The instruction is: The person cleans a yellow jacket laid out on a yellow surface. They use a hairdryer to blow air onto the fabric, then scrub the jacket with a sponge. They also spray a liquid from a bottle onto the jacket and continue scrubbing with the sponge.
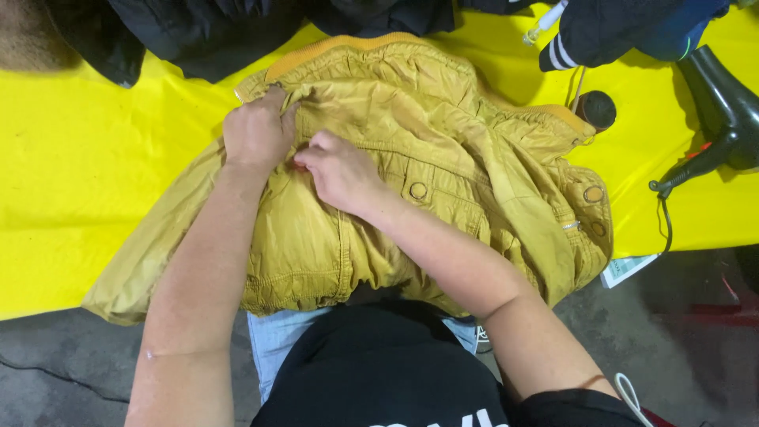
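A bright yellow table (pixel 71 166) stands on a grey concrete floor (pixel 55 364). A mustard-yellow jacket (pixel 443 150) with round snap buttons lies at the near edge, partly hanging over it. Its ribbed collar (pixel 348 47) points to the far edge, its length across the table. The left hand (pixel 254 130) grips the fabric with curled fingers; the right hand (pixel 340 170) pinches a fold beside it.

The left hand's (pixel 257 130) fingertips are tucked into the yellow jacket (pixel 443 158), so they are hidden. At 12 o'clock the dark clothes (pixel 205 32) are cut off by the top edge. At 3 o'clock the black hair dryer (pixel 723 111) runs off the right edge.
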